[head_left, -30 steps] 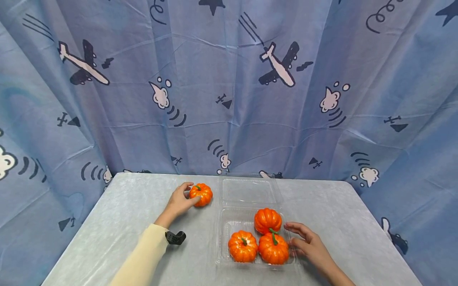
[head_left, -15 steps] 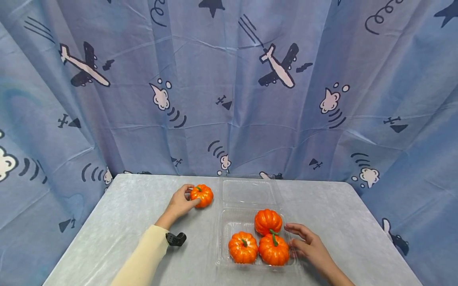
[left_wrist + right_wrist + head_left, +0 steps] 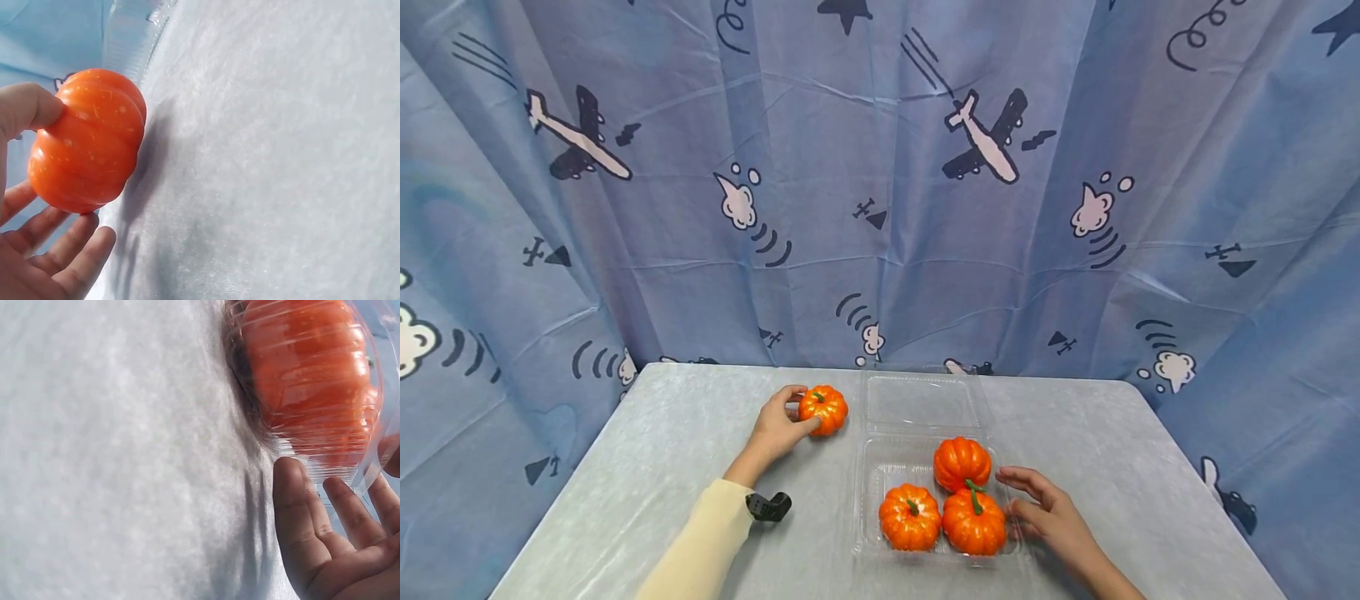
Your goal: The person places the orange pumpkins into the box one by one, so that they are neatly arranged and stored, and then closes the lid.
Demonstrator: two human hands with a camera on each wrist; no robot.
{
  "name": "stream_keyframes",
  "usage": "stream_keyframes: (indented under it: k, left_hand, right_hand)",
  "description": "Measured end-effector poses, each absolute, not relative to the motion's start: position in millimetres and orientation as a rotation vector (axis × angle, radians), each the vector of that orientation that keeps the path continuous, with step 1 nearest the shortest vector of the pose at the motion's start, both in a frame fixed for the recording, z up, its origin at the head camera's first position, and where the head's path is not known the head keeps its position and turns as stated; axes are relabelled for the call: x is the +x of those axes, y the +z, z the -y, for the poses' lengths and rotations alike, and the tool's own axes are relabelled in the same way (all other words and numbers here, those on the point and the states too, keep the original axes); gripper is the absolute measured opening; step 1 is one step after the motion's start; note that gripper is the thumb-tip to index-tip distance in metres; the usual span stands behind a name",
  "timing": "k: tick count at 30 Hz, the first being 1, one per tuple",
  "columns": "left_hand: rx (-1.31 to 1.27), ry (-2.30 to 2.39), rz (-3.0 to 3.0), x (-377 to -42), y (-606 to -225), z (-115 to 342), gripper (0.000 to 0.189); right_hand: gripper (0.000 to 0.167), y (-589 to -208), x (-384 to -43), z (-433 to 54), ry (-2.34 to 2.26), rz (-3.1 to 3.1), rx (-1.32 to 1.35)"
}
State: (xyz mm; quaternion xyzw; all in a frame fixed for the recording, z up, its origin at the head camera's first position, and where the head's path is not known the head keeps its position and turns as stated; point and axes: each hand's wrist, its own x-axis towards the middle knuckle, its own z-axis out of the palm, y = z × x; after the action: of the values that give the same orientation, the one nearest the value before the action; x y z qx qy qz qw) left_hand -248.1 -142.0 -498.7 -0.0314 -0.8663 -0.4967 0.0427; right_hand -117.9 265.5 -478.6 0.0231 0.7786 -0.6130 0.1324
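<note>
In the head view my left hand (image 3: 777, 429) holds a small orange toy pumpkin (image 3: 823, 410) with a green stem, left of a clear plastic clamshell box (image 3: 863, 500). The left wrist view has the thumb (image 3: 37, 106) on one side of this pumpkin (image 3: 90, 144) and fingertips under the other; its shadow falls on the tabletop beside it. My right hand (image 3: 1052, 517) is at the box's right wall, fingers spread and loosely bent. Seen from the right wrist, its fingertips (image 3: 290, 472) are right at the ribbed clear wall, with an orange pumpkin (image 3: 306, 369) behind the plastic.
Three orange pumpkins are in the box's base: one at the back right (image 3: 962, 465), one at the front left (image 3: 910, 517) and one at the front right (image 3: 974, 522). The clear lid (image 3: 925, 402) lies folded back toward the blue patterned curtain (image 3: 880, 208). A pale cloth covers the table (image 3: 700, 417).
</note>
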Motion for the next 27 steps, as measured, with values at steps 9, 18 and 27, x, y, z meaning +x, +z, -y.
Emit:
stream_keyframes:
  k: [9,18,27]
  left_hand:
    - [-0.094,-1.513,2.592,-236,-488,141,0.058]
    - [-0.158,-1.551,2.505,-226,-475,137,0.058]
    - [-0.314,-1.543,2.452,-216,-460,121,0.058]
  right_hand:
    - [0.051,-478,-118,-265,-1.778,-2.263,0.079]
    - [0.051,-480,-119,-266,-1.789,-2.256,0.048]
    - [0.049,-480,-119,-265,-1.783,-2.29,0.067]
